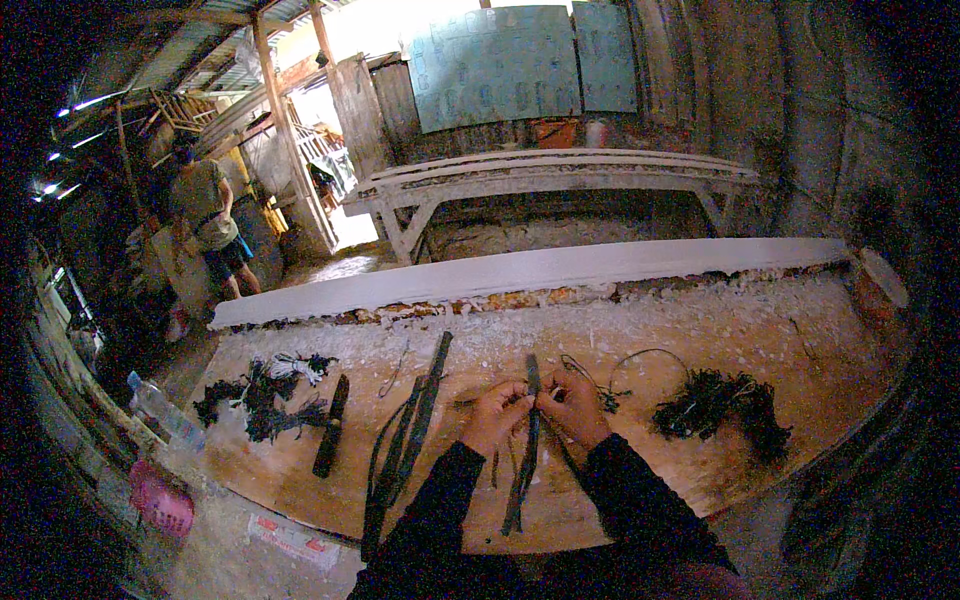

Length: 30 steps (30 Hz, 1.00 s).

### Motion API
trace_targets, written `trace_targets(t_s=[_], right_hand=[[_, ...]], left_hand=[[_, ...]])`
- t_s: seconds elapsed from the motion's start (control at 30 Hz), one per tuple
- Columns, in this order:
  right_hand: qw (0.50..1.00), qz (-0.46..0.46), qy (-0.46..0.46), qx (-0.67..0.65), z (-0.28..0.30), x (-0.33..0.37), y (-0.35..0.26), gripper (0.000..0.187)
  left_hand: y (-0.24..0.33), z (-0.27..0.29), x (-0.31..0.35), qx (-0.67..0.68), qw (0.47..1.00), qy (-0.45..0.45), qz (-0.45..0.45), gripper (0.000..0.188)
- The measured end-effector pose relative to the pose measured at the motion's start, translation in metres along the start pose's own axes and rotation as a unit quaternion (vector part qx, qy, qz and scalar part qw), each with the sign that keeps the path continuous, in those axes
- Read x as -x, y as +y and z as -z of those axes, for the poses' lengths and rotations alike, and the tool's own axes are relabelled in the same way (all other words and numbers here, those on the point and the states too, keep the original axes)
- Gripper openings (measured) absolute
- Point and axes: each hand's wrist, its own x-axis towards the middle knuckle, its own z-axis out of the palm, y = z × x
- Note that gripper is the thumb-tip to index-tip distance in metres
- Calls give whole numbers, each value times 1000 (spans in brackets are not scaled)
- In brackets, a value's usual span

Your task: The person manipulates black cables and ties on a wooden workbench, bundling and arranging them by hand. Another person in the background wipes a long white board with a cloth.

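Observation:
My left hand (497,416) and my right hand (575,410) meet over the middle of a wooden board (620,500). Fingertips of both pinch at a narrow dark strip (522,470), which runs upright between them and hangs down toward the near edge. Whether it is rubber or cloth I cannot tell. Just left of my left hand lie several longer dark strips (408,440). Farther left is a knife-like tool (332,428) with a dark handle. A thin cord (640,353) curves beyond my right hand toward a heap of dark stringy fibres (722,408).
Another dark fibre heap (265,395) sits at the board's left. A long white moulding (530,278) spans its far edge. At the left stand a clear plastic bottle (165,412) and a pink basket (165,500). Behind are a whitish bench (560,178) and a standing person (213,215).

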Motion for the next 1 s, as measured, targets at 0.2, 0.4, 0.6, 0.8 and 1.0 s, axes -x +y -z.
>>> trace_targets(t_s=[0.2,0.4,0.6,0.8,1.0], right_hand=[[996,-38,-6,-84,1,0,-1,7],[974,-81,-76,-198,6,-3,-7,5],[961,-99,-77,-245,4,0,-5,5],[993,-95,-15,-64,3,-2,10,8],[995,-53,55,66,9,-7,15,12]], left_hand=[[8,0,1,-19,998,9,-58,20],[12,9,5,-58,995,-17,-82,20],[-9,13,-5,56,995,-80,-11,18],[9,24,4,289,957,-41,0,14],[14,65,6,534,831,-27,-155,10]])
